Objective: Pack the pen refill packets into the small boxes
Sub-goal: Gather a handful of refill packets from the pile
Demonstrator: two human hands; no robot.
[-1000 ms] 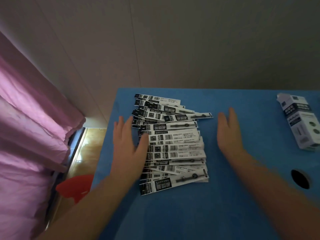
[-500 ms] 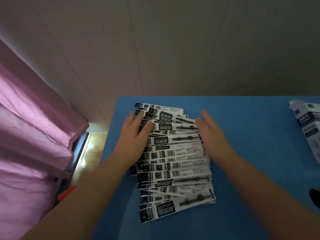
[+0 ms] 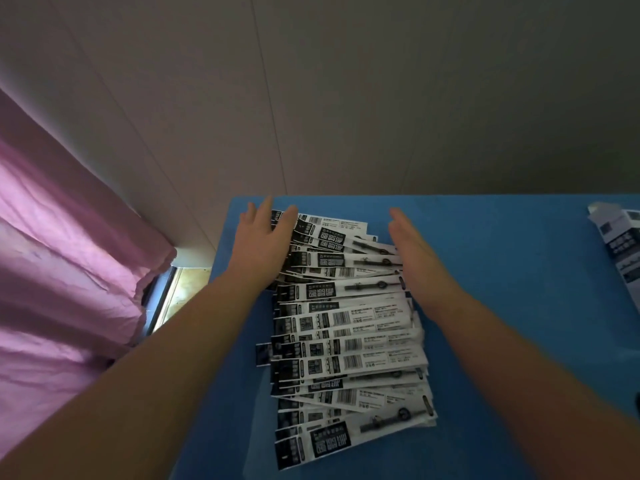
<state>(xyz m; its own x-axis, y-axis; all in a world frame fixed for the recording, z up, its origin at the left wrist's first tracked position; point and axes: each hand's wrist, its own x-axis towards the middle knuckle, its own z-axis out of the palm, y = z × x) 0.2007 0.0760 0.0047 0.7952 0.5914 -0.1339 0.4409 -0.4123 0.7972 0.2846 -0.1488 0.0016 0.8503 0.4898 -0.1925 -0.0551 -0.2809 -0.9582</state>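
Note:
Several black-and-white pen refill packets (image 3: 349,337) lie fanned in an overlapping row on the blue table (image 3: 502,306), running from its far edge toward me. My left hand (image 3: 259,244) lies flat with straight fingers against the left ends of the far packets. My right hand (image 3: 419,258) stands on its edge, fingers straight, against the right ends of the same packets. A small white and dark box (image 3: 620,244) lies at the table's right edge, partly cut off by the frame.
A pale panelled wall (image 3: 346,98) rises right behind the table. A pink curtain (image 3: 69,271) hangs at the left. Between curtain and table a strip of lit floor (image 3: 183,289) shows.
Both hands have slid forward along the row to its far end and closed in on the packets from either side. The view has shifted, so the box sits further right.

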